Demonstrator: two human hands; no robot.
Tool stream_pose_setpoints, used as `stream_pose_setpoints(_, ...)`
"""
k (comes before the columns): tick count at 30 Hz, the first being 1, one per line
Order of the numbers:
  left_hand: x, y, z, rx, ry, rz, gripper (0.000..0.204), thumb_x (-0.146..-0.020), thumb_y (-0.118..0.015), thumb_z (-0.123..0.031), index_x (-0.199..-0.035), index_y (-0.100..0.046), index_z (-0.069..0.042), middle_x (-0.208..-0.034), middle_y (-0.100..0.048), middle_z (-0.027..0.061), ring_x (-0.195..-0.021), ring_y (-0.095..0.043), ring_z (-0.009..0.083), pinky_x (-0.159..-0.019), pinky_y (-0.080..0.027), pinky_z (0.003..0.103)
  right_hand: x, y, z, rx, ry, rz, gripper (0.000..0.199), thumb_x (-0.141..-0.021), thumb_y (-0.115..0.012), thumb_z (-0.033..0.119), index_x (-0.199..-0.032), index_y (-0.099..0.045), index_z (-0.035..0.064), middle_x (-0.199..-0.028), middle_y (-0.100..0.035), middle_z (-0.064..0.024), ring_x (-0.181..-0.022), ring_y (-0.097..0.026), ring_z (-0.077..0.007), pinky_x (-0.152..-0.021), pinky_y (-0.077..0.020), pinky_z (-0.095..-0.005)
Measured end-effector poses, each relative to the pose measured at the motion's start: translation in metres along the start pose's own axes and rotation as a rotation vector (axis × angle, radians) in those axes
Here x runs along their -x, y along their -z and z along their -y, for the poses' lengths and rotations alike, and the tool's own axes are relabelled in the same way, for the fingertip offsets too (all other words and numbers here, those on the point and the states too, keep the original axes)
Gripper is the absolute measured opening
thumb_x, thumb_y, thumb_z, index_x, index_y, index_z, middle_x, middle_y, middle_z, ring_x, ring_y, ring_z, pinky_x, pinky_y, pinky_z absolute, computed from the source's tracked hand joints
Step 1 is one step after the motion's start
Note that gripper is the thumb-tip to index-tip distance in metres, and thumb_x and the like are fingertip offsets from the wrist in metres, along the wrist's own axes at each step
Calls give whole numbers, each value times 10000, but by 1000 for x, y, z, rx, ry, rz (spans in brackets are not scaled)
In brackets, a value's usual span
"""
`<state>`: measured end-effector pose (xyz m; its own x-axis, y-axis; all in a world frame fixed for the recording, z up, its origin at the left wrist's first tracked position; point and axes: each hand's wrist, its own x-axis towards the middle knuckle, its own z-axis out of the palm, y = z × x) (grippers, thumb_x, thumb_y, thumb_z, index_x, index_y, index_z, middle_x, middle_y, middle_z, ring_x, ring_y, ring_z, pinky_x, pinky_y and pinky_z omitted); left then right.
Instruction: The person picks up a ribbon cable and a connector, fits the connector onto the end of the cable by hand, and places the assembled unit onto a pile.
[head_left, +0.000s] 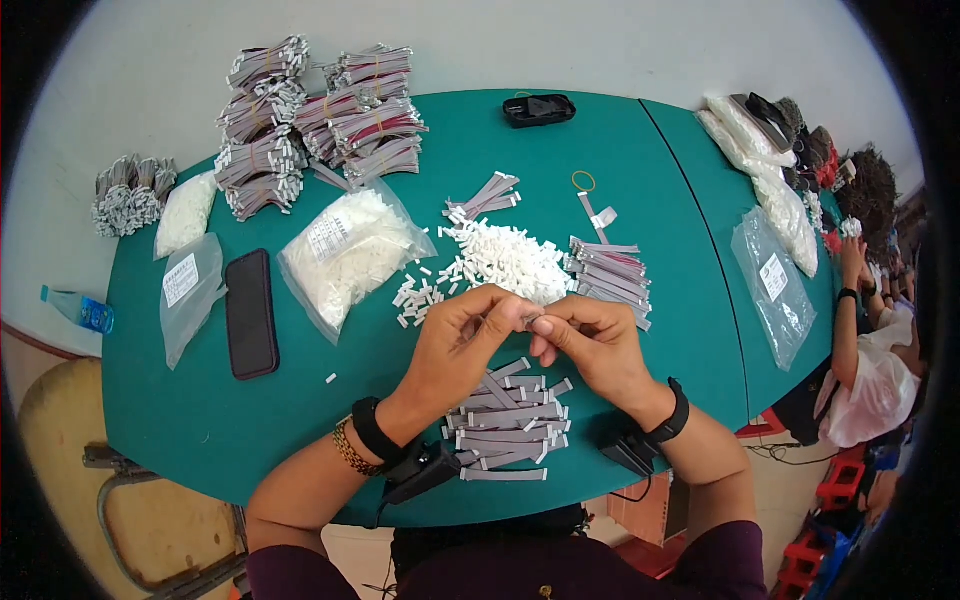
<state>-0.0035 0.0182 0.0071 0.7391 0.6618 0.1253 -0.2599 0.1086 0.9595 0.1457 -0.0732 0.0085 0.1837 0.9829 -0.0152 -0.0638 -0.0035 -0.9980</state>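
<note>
The head fisheye looks down on the nearby table (pixel 692 345), rim seemingly blurred.

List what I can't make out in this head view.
In the head view:
Small piece between left hand and right hand: the grip covers most of it.
White connector pile: near edge partly hidden behind the hands.
Grey strips: lower ones hidden under others.
Co-worker: partly lost in the dark rim.

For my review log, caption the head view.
Left hand and right hand meet over a green table, between loose white connectors and grey ribbon cables.
</note>
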Motion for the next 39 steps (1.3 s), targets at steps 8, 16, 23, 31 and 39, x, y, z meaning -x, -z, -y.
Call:
stream_pose_setpoints(8, 2, 10, 10, -365, -80, 11, 138, -842, -609, -47, -963, -638, 13, -905, -632, 61, -817, -571, 107, -727, -448, 231, 0, -2, 3, -21, 14, -2, 125, -878, -569, 83, -863, -639, -20, -736, -637, -67, -620, -574, -90, -559, -466, -207)
stream_pose_setpoints(16, 1, 5, 8, -85, 28, -34, 163, -817, -639, -46, -973, -651, 3, -895, -642, 63, -797, -579, 104, -725, -450, 219, -1, 0, 3, -85, 5, -6, 132, -879, -568, 91, -850, -640, -15, -732, -635, -69, -610, -569, -91, -560, -464, -205)
stream_pose_setpoints(23, 2, 8, 9, -74, 71, -53, 137, -818, -641, -51, -940, -646, 9, -883, -642, 61, -829, -578, 94, -750, -459, 225, -1, 0, 1, -55, -10, -25, 135, -880, -568, 97, -850, -639, -14, -731, -632, -71, -612, -567, -91, -563, -462, -207)
stream_pose_setpoints(31, -2, 9, 8, -76, 105, -24, 89, -836, -626, -66, -882, -646, 8, -840, -625, 26, -761, -542, 63, -693, -427, 200, 0, -1, -2, -5, 60, -32, 135, -880, -569, 97, -851, -635, -17, -736, -631, -67, -625, -567, -91, -567, -458, -206)
stream_pose_setpoints(39, -16, 40, 0, -831, -93, -93, 122, -760, -670, -60, -873, -645, -21, -765, -607, 26, -666, -526, 100, -581, -396, 246, -7, 8, -5, 14, 62, -91, 124, -872, -581, 97, -844, -635, -12, -718, -625, -58, -612, -558, -89, -559, -451, -209)
